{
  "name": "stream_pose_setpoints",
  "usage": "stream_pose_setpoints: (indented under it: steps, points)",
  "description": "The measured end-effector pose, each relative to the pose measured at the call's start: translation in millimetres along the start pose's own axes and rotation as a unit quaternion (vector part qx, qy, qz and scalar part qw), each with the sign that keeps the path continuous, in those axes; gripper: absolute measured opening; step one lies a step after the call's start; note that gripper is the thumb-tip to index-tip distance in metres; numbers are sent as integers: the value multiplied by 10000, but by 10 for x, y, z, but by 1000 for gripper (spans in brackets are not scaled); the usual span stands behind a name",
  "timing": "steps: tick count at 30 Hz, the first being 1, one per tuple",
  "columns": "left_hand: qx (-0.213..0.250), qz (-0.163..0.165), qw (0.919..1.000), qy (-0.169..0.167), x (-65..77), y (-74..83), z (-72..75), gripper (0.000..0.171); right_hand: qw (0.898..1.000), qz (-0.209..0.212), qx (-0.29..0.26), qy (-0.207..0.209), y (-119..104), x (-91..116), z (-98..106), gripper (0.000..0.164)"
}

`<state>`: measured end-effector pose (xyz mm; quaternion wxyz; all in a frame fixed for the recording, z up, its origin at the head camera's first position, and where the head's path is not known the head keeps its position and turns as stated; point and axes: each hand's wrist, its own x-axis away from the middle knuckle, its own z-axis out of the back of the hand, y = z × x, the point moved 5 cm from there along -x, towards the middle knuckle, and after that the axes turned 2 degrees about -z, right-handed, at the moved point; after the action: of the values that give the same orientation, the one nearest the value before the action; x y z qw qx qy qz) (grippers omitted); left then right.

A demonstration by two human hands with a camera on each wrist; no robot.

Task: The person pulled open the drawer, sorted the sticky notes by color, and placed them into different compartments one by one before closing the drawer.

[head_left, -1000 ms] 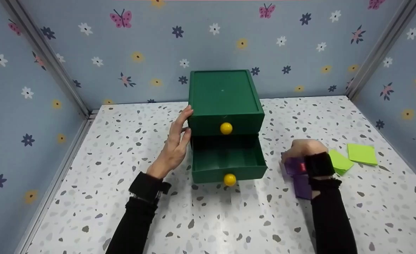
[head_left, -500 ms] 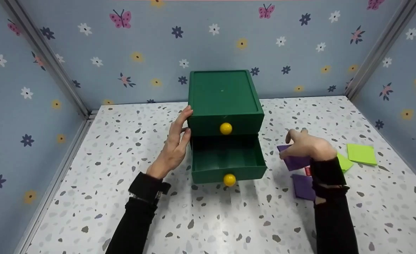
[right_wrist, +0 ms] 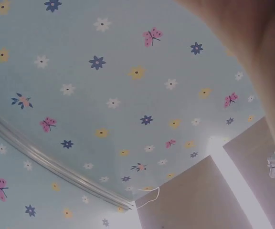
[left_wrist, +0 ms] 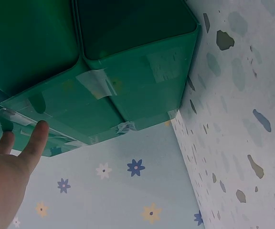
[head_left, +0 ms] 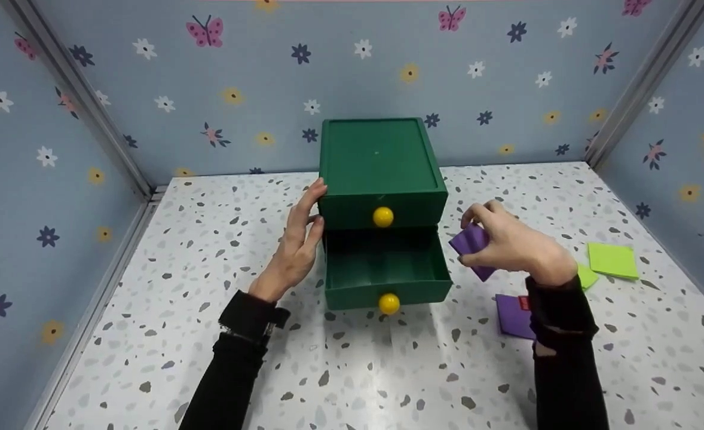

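A green drawer unit [head_left: 379, 158] with yellow knobs stands against the back wall, its lower drawer [head_left: 388, 294] pulled out. Against the left side of the upper part rests my left hand [head_left: 295, 251], fingers fairly straight; the left wrist view shows these fingers [left_wrist: 35, 143] touching the taped green side. To the right of the drawer, my right hand [head_left: 510, 248] pinches a bent purple folded square [head_left: 471, 242] between thumb and fingers. Another purple square [head_left: 514, 316], with a red tag at its edge, lies below, partly behind the right sleeve.
Lime green squares lie to the right, one fully visible [head_left: 612, 260] and one [head_left: 586, 276] mostly behind my right wrist. Flower-patterned walls [head_left: 256, 77] enclose the speckled table [head_left: 424, 382] at the back and sides.
My right hand has lifted one purple square off the other and carried it left toward the lower drawer, bending it. The left hand stays in place on the drawer unit.
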<state>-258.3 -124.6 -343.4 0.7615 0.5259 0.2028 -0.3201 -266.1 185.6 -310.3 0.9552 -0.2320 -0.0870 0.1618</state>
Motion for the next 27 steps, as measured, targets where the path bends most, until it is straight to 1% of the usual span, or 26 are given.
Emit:
stream_pose_setpoints:
  steps: [5, 7, 9, 13, 15, 20, 23, 27]
  points:
    - [-32, 19, 10000, -24, 3, -12, -6, 46, 9966, 715, 147, 372, -159, 44, 9, 39]
    - [-36, 7, 10000, -20, 5, -37, -8, 46, 9945, 953, 154, 395, -220, 60, -1, 35]
    - [-36, -6, 10000, -4, 10, -110, -15, 47, 9932, 1097, 155, 367, -276, 74, -16, 33]
    - [-83, -45, 10000, 32, 22, -281, -29, 49, 9917, 1248, 135, 272, -367, 87, -63, 32]
    - [-125, -95, 9999, 35, 28, -337, -32, 49, 9915, 1276, 122, 208, -409, 80, -98, 32]
    - [-92, -188, 9998, 48, 31, -360, -28, 49, 9901, 1390, 203, 60, -514, 44, -203, 32]
    - [-65, -179, 9998, 40, 33, -357, -30, 49, 9879, 1524, 272, 25, -560, 22, -263, 32]
    - [-123, -160, 9998, 22, 24, -348, -32, 49, 9839, 1748, 361, 78, -603, -6, -320, 30]
